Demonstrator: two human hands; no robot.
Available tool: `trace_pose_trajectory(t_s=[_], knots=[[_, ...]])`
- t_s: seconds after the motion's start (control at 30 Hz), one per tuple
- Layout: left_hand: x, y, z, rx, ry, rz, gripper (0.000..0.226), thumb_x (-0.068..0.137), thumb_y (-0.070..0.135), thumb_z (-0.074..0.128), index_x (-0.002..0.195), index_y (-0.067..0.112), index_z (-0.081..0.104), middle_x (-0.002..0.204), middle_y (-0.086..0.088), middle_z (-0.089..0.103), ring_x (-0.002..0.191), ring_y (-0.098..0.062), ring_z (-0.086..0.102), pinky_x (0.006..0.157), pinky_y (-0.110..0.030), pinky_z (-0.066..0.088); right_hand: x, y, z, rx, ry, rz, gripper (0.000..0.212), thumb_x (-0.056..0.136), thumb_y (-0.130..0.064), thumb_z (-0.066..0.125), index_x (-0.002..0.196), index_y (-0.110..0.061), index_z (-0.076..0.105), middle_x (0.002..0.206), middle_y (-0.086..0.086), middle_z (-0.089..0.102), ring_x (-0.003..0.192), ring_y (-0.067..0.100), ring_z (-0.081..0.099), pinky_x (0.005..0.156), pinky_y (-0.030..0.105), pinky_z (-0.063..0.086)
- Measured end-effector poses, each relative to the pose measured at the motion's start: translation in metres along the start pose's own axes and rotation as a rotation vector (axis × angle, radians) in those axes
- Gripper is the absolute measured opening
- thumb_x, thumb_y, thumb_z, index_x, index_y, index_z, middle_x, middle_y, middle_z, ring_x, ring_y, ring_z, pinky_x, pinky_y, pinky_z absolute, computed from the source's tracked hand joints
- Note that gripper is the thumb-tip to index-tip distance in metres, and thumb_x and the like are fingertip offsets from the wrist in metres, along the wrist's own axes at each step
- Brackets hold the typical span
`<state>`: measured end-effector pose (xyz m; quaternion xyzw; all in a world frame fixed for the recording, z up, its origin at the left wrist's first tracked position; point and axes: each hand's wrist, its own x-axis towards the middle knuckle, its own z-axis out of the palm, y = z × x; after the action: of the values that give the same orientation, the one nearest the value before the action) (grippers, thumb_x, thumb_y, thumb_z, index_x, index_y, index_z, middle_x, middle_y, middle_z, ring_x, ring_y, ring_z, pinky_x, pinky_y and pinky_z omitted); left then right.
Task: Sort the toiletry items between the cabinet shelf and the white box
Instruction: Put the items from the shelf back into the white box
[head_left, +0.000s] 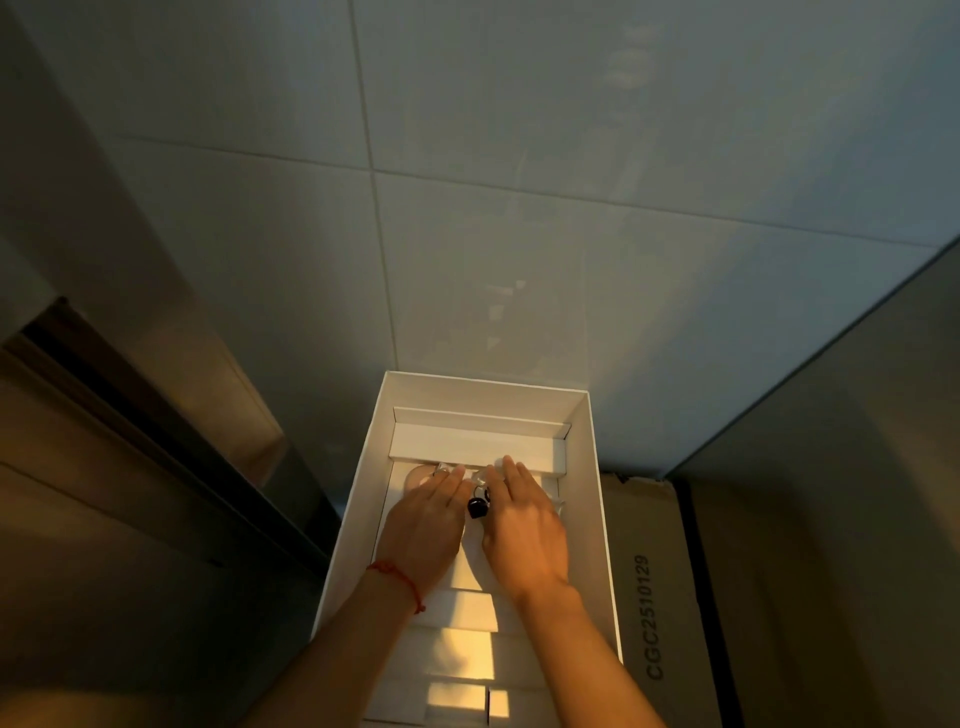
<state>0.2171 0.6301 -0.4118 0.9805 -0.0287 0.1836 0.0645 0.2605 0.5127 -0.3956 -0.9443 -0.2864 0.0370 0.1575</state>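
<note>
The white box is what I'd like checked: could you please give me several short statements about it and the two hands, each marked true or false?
1. Both hands are inside the white box. True.
2. The left hand wears a red string at the wrist. True.
3. The right hand is lifted clear above the box rim. False: it reaches down inside the box, fingers stretched forward over small clear items.
4. A small dark item lies between the two hands. True.
5. The cardboard carton with printed lettering stands left of the box. False: it stands to the right.
6. The box is one undivided space. False: white inserts divide it into compartments.
</note>
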Motion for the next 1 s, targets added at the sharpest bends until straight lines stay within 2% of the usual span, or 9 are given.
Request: trace_pose_trajectory(t_s=[0.07, 0.13, 0.23, 0.4, 0.6, 0.7, 0.83, 0.93, 1.0], knots=[[0.002, 0.0, -0.004, 0.01, -0.007, -0.013, 0.053, 0.029, 0.018, 0.096, 0.076, 0.004, 0.076, 0.084, -0.009, 0.074, 0.076, -0.018, 0.073, 0.059, -0.026, 0.057, -0.001, -0.004, -0.007, -0.029, 0.042, 0.01, 0.057, 0.079, 0.0, 0.065, 0.134, -0.001, 0.05, 0.141, 0.021, 0.044, 0.131, 0.033, 0.044, 0.107, 0.037, 0.037], [0.003, 0.001, -0.008, 0.008, -0.019, -0.031, 0.052, 0.031, 0.018, 0.096, 0.077, 0.004, 0.076, 0.084, -0.009, 0.074, 0.076, -0.018, 0.072, 0.06, -0.026, 0.057, -0.003, -0.007, -0.011, -0.033, 0.137, 0.005, 0.058, 0.05, 0.003, 0.085, 0.106, 0.002, 0.069, 0.112, 0.022, 0.066, 0.101, 0.033, 0.066, 0.08, 0.04, 0.055], [0.005, 0.004, -0.015, 0.017, -0.026, -0.053, 0.052, 0.034, 0.017, 0.096, 0.08, 0.004, 0.076, 0.088, -0.01, 0.074, 0.078, -0.018, 0.072, 0.064, -0.028, 0.058, -0.006, -0.012, -0.021, -0.051, 0.174, -0.016, 0.059, 0.037, -0.004, 0.092, 0.093, -0.002, 0.074, 0.096, 0.016, 0.072, 0.088, 0.027, 0.071, 0.067, 0.035, 0.059], [0.011, 0.007, -0.028, 0.008, 0.066, -0.064, 0.043, 0.047, 0.012, 0.092, 0.087, 0.004, 0.076, 0.093, -0.013, 0.073, 0.083, -0.023, 0.072, 0.068, -0.033, 0.059, -0.013, -0.016, -0.04, -0.081, 0.177, 0.01, 0.057, 0.038, -0.011, 0.094, 0.092, -0.007, 0.076, 0.098, 0.011, 0.073, 0.09, 0.022, 0.071, 0.071, 0.03, 0.057], [0.023, 0.018, -0.057, 0.033, 0.203, -0.029, 0.016, 0.075, 0.013, 0.074, 0.086, 0.003, 0.076, 0.094, -0.014, 0.073, 0.085, -0.025, 0.072, 0.07, -0.035, 0.059, -0.016, -0.021, -0.077, -0.089, 0.22, 0.015, 0.053, 0.043, -0.01, 0.094, 0.094, -0.008, 0.076, 0.1, 0.01, 0.073, 0.092, 0.023, 0.07, 0.072, 0.032, 0.058], [0.032, 0.026, -0.082, 0.026, 0.144, -0.069, 0.038, 0.051, 0.013, 0.091, 0.084, 0.003, 0.077, 0.091, -0.012, 0.074, 0.083, -0.025, 0.072, 0.065, -0.036, 0.059, -0.018, -0.023, -0.098, -0.08, 0.244, 0.006, 0.047, 0.051, -0.013, 0.092, 0.095, -0.006, 0.076, 0.099, 0.011, 0.073, 0.093, 0.024, 0.07, 0.075, 0.034, 0.056], [0.042, 0.037, -0.114, 0.051, 0.105, -0.101, 0.044, 0.045, 0.018, 0.094, 0.083, 0.006, 0.077, 0.089, -0.009, 0.074, 0.081, -0.022, 0.072, 0.063, -0.035, 0.059, -0.022, -0.028, -0.126, -0.025, 0.28, 0.013, 0.041, 0.061, -0.012, 0.088, 0.098, -0.003, 0.074, 0.102, 0.015, 0.071, 0.094, 0.028, 0.069, 0.076, 0.04, 0.056], [0.047, 0.044, -0.137, 0.033, 0.107, -0.117, 0.044, 0.048, 0.02, 0.093, 0.087, 0.008, 0.077, 0.091, -0.008, 0.074, 0.084, -0.022, 0.072, 0.067, -0.036, 0.058, -0.025, -0.031, -0.149, 0.011, 0.299, 0.004, 0.039, 0.079, -0.012, 0.074, 0.116, -0.001, 0.066, 0.121, 0.017, 0.063, 0.114, 0.031, 0.06, 0.096, 0.04, 0.045], [0.052, 0.049, -0.155, 0.031, 0.099, -0.13, 0.044, 0.05, 0.022, 0.092, 0.089, 0.009, 0.077, 0.091, -0.007, 0.074, 0.084, -0.021, 0.072, 0.067, -0.036, 0.058, -0.027, -0.034, -0.164, 0.027, 0.264, 0.001, 0.042, 0.096, -0.02, 0.052, 0.136, -0.006, 0.049, 0.142, 0.012, 0.045, 0.135, 0.025, 0.039, 0.113, 0.03, 0.023]])
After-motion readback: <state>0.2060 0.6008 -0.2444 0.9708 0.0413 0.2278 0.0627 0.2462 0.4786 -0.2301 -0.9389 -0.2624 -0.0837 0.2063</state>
